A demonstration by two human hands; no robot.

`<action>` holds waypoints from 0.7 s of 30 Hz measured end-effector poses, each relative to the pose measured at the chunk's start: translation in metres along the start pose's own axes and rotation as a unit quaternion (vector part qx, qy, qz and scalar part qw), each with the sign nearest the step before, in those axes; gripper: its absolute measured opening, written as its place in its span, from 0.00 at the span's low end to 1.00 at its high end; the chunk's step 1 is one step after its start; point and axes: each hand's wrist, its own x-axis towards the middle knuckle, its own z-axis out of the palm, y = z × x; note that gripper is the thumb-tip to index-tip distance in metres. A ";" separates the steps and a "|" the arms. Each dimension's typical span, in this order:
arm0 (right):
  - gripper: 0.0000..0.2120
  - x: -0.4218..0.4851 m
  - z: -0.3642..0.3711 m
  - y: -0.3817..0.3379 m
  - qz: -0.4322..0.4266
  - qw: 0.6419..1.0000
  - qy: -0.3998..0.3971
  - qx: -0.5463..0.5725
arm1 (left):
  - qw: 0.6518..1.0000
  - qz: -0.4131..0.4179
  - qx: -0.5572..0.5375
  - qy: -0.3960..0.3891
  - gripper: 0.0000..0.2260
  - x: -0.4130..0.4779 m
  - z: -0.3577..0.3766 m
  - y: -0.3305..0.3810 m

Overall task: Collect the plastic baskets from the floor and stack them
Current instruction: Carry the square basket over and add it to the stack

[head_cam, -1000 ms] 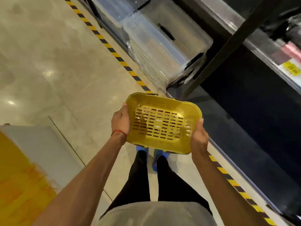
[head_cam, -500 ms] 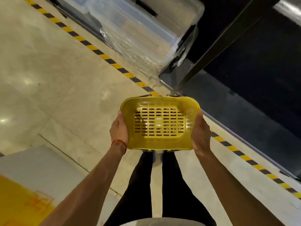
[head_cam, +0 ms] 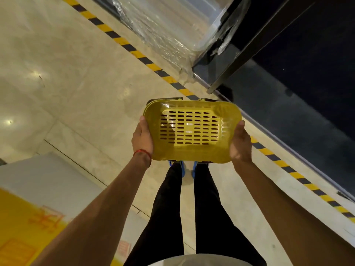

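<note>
While left hand and right hand grip the yellow basket by its ends, fingers mostly hidden beneath, it hangs over the floor. Risk: one loosened grip likely drops it.

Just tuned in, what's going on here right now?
A person stands on a pale tiled floor and holds a yellow basket out in front of them, above their feet. The left hand grips its left side and the right hand its right side; the slotted base faces the camera. Striped hazard tape runs past, with a dark rack and film-wrapped clear bins beyond it. No other baskets and no stack are in view.
</note>
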 end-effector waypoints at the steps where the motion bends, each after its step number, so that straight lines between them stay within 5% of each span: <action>1: 0.27 -0.003 -0.003 -0.002 -0.005 1.000 -0.012 -0.012 | 1.000 -0.001 0.014 -0.002 0.28 -0.002 -0.002 0.001; 9: 0.20 -0.056 -0.041 -0.011 -0.120 0.975 -0.011 -0.187 | 0.977 0.103 0.186 0.004 0.28 -0.059 -0.027 0.005; 14: 0.09 -0.099 -0.068 -0.008 -0.318 0.916 0.039 -0.240 | 0.901 0.271 0.338 -0.010 0.25 -0.106 -0.055 0.014; 21: 0.16 -0.155 -0.098 -0.020 -0.350 0.887 0.073 -0.294 | 0.806 0.430 0.401 -0.063 0.23 -0.164 -0.071 0.034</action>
